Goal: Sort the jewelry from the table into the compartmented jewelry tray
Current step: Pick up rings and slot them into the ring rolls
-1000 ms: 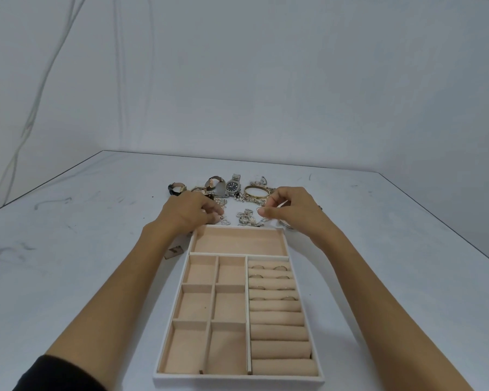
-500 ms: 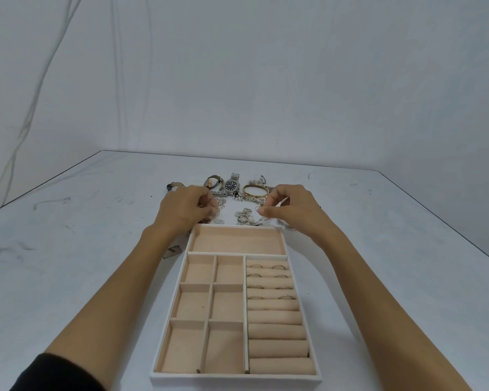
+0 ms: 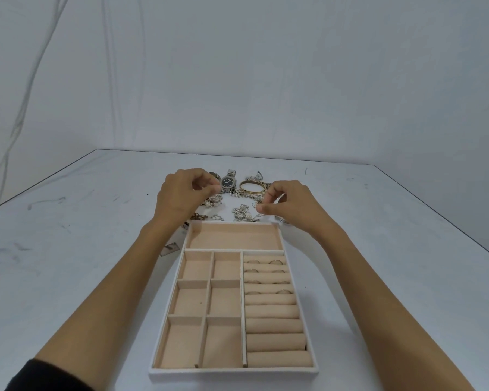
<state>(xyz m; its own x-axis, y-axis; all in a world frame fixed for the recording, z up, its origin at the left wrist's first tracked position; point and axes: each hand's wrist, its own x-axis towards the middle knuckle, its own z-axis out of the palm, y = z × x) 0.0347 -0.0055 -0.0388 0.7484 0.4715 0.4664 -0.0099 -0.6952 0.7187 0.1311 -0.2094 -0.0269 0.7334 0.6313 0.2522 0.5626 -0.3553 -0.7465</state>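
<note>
The compartmented jewelry tray (image 3: 235, 372) lies in front of me, white outside and beige inside. Several rings (image 3: 277, 262) sit in its upper ring rolls on the right; the other compartments hold nothing. Beyond its far edge lies the jewelry pile (image 3: 242, 214), with a steel watch (image 3: 227, 182) and a gold bangle (image 3: 251, 187). My left hand (image 3: 181, 197) hovers over the pile's left side with finger and thumb pinched on something too fine to make out. My right hand (image 3: 290, 206) pinches a small silver piece at its fingertips above the pile's right side.
A small flat tag-like thing (image 3: 171, 247) lies on the white table (image 3: 68, 263) just left of the tray's far corner, under my left forearm. The table's right edge runs diagonally at the far right. A plain wall stands behind.
My left hand has risen from the pile and moved a little farther away, fingers still pinched. My right hand has stayed nearly still over the pile's right side.
</note>
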